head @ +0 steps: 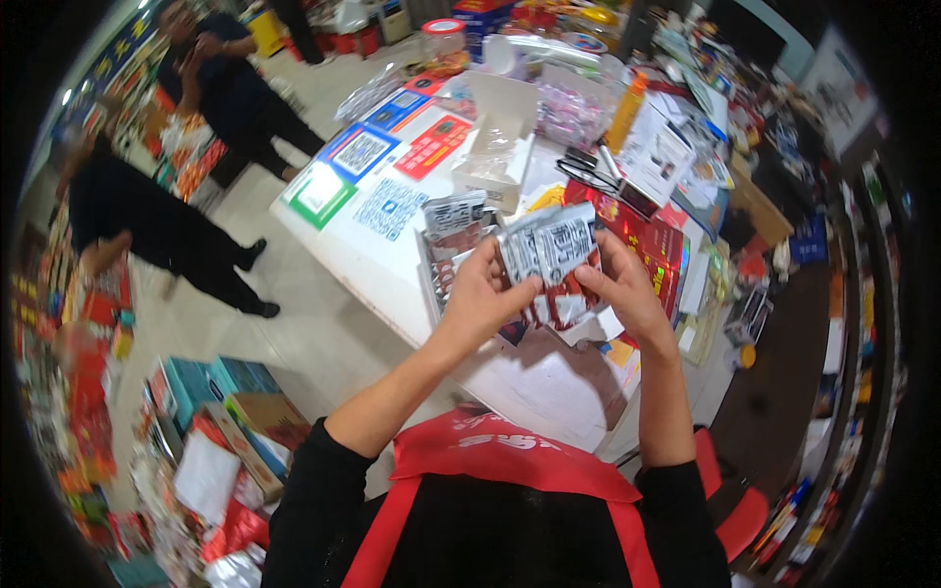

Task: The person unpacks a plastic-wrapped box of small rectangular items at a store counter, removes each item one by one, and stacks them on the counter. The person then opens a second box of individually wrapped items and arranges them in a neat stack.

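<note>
Between both hands are silver-and-red foil sachets (551, 250), overlapping like a small stack and bearing printed writing. My left hand (489, 283) grips their left side, thumb across the front. On the right side, my right hand (617, 275) pinches them between thumb and fingers. Just behind my left hand stands an open box (430, 279) holding more foil sachets (456, 217) of the same look. A shiny red box (650, 246) lies beyond my right hand. The lower part of what sits beneath the held sachets is partly hidden by them.
The white counter (382, 294) bears printed code cards (360, 153), an open white carton (500, 140), eyeglasses (586, 175) and an orange bottle (627, 114). Two people (147, 213) (228, 81) stand across the aisle at left. Cardboard boxes (253, 411) sit on the floor; a red chair (739, 522) is behind right.
</note>
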`<act>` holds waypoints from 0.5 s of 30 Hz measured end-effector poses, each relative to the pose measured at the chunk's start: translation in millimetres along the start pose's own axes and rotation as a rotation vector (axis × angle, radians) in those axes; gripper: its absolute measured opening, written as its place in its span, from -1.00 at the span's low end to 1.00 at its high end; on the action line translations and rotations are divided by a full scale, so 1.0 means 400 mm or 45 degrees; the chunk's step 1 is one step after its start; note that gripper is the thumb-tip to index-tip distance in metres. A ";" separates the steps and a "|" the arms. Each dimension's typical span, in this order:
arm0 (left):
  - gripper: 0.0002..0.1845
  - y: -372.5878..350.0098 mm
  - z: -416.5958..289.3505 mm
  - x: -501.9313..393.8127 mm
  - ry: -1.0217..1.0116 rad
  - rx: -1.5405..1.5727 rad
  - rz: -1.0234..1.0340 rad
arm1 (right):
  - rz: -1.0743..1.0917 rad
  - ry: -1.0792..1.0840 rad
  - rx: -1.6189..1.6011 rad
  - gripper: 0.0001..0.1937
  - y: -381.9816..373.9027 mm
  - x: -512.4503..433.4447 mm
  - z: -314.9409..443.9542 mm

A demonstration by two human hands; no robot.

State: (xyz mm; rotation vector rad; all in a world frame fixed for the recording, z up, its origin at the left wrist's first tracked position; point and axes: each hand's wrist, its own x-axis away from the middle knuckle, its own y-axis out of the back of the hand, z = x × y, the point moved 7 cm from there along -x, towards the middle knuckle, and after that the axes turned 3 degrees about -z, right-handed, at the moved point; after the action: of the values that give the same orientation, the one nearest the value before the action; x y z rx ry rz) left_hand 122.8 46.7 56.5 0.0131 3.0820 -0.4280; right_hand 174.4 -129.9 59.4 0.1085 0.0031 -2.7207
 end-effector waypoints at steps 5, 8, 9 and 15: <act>-0.49 0.091 0.053 0.148 -0.011 0.246 -0.435 | 0.038 -0.033 -0.238 -0.73 -0.004 -0.016 -0.010; -0.52 0.157 0.057 0.223 0.050 0.477 -0.453 | 0.086 0.052 0.082 -0.75 -0.017 -0.054 0.023; -0.52 0.173 0.057 0.247 0.076 0.562 -0.414 | 0.119 0.095 0.231 -0.76 -0.027 -0.070 0.038; -0.48 0.296 0.055 0.366 -0.120 0.700 -0.670 | 0.281 0.450 0.944 -0.76 -0.165 -0.146 0.110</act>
State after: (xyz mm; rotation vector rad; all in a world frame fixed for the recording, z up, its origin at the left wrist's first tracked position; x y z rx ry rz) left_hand -21.5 155.2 -1.3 -0.7818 2.7307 -1.2301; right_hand 197.3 -46.6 106.7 0.7452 -0.8552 -2.3112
